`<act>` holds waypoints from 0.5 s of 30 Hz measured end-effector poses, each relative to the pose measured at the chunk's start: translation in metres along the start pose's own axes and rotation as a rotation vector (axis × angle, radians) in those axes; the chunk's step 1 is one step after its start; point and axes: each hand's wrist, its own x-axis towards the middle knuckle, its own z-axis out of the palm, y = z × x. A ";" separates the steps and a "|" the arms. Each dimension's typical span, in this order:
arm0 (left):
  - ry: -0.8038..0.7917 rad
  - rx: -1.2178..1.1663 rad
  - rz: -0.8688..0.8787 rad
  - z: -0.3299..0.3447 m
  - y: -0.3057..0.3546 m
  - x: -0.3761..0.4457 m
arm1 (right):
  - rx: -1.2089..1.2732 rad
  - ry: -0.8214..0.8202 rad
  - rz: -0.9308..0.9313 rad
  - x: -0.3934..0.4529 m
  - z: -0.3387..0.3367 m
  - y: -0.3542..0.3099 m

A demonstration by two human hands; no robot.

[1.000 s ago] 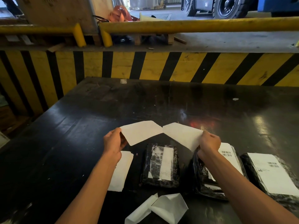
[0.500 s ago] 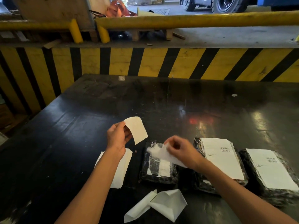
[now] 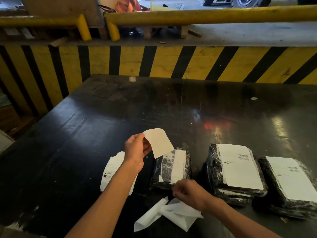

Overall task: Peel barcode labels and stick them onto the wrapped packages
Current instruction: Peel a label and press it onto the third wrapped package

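Observation:
My left hand pinches a peeled white label by its left edge and holds it in the air above a black wrapped package that shows only a white strip under clear film. My right hand hovers with curled fingers at that package's near edge, right over a pile of discarded backing papers; whether it still grips a sheet is unclear. To the right lie two wrapped packages, each with a barcode label on top. A stack of label sheets lies partly under my left forearm.
Everything lies on a dark glossy table. A yellow-and-black striped barrier runs along its far and left sides, with a yellow rail above it. A small scrap sits at the table's far edge.
The two sheets were pulled apart. My right hand carried the backing sheet down from over the package to the pile of backings. My left hand kept the label raised.

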 end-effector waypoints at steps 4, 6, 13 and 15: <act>-0.012 -0.029 -0.034 0.006 -0.004 -0.002 | 0.009 0.486 -0.191 0.001 -0.012 -0.019; -0.025 -0.049 -0.055 0.011 -0.005 -0.003 | -0.120 0.661 -0.245 0.008 -0.020 -0.030; -0.077 -0.086 -0.097 0.023 -0.003 -0.009 | -0.269 0.824 -0.230 0.027 -0.035 -0.041; -0.097 -0.094 -0.109 0.024 -0.001 -0.011 | -0.241 0.836 -0.234 0.028 -0.039 -0.041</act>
